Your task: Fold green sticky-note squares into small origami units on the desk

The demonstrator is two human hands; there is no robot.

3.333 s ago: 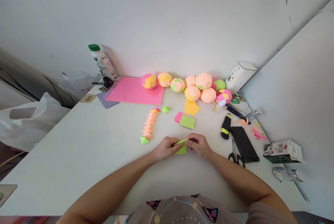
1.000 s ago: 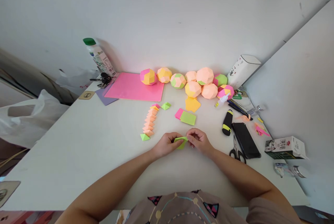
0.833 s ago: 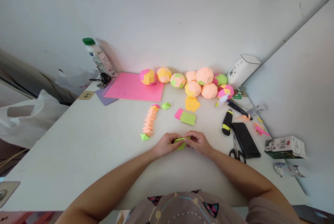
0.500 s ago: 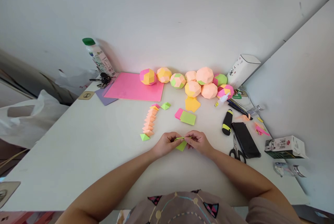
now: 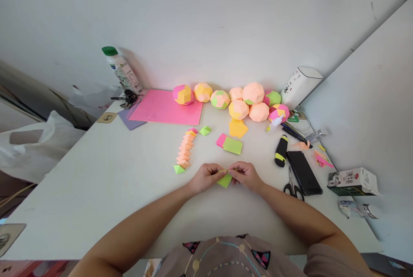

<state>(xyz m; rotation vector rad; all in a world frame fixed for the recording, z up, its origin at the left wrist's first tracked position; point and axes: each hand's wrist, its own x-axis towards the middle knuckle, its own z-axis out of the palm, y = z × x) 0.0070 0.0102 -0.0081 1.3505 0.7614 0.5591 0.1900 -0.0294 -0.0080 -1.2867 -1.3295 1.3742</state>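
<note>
Both of my hands meet at the middle of the white table (image 5: 97, 191). My left hand (image 5: 206, 176) and my right hand (image 5: 245, 175) each pinch an end of a folded green paper piece (image 5: 225, 180), held just above the tabletop. A row of folded orange paper units (image 5: 184, 151) with a green unit (image 5: 178, 169) at its near end lies to the left of my hands. Green and pink note pads (image 5: 230, 144) lie just beyond them.
Several paper polyhedron balls (image 5: 238, 100) line the wall, beside a pink sheet (image 5: 164, 107), keys (image 5: 126, 98) and a bottle (image 5: 121, 70). To the right lie a black-yellow cutter (image 5: 280, 151), a phone (image 5: 302, 173), scissors (image 5: 291, 186), pens and a carton (image 5: 351, 181). A plastic bag (image 5: 29, 143) hangs left.
My fingers have folded and pressed the green paper, so it looks flatter and narrower. Both hands stay at the same spot. The view shifted slightly since the earliest frame.
</note>
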